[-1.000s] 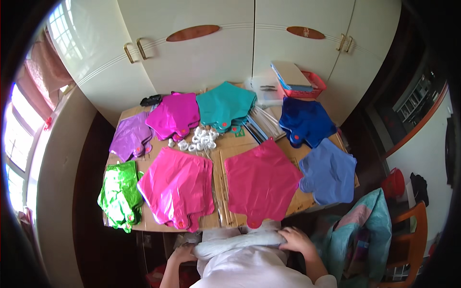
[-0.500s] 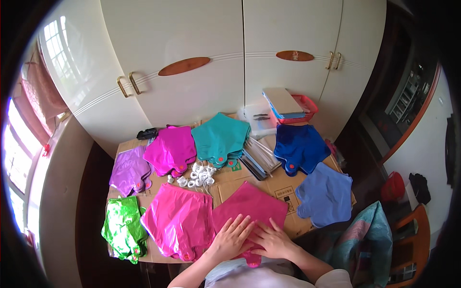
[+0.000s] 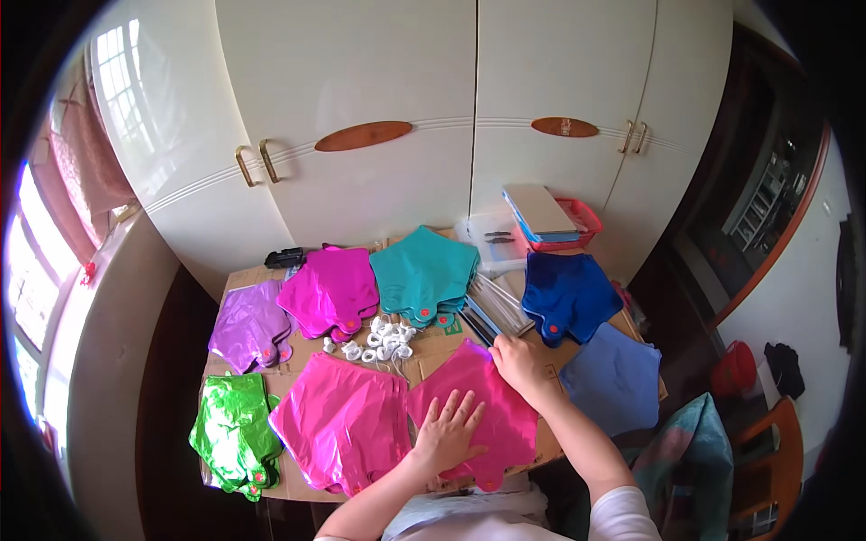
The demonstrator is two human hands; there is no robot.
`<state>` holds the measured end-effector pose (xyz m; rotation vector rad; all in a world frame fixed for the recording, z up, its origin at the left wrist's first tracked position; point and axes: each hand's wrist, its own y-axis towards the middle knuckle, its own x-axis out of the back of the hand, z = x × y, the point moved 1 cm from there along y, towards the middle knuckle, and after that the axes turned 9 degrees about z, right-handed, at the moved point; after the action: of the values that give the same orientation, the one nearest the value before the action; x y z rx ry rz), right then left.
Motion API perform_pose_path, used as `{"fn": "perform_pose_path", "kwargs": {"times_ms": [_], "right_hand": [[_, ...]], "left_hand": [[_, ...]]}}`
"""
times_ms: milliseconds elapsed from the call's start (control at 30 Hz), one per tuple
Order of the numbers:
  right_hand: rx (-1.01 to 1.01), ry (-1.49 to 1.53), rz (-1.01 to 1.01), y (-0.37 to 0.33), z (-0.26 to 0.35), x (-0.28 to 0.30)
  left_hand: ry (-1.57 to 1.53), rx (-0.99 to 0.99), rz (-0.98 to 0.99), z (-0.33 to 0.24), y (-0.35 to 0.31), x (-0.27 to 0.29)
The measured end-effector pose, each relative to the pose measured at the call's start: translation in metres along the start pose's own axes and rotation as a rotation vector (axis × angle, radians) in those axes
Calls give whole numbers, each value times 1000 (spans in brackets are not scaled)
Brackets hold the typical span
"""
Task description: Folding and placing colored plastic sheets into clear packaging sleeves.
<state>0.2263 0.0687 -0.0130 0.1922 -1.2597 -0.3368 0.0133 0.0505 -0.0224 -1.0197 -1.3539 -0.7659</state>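
Head view: left hand (image 3: 446, 436) lies flat, fingers spread, gripping nothing, on pink foil sheet (image 3: 507, 410). Right hand (image 3: 520, 363) curls at the sheet's upper edge; hold undetermined. Beyond it: clear box (image 3: 494, 258); red basket (image 3: 577, 240) bearing flat folders (image 3: 545, 210).

No lettering is legible; the cardboard (image 3: 435, 345) bears a green mark (image 3: 453, 326).
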Motion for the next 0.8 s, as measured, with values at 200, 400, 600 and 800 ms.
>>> {"fn": "perform_pose_path", "kwargs": {"times_ms": [200,400,600,800], "right_hand": [[-11,42,22,-4,-8,-3],[-309,-283,-10,-82,-30,72],[-488,-307,39,-109,-64,52],[-500,-128,-97,-107,-65,54]], "left_hand": [[63,-59,49,10,10,9],[124,-208,46,25,15,46],[81,-517,-33,18,94,77],[-87,-692,-181,15,160,72]]}}
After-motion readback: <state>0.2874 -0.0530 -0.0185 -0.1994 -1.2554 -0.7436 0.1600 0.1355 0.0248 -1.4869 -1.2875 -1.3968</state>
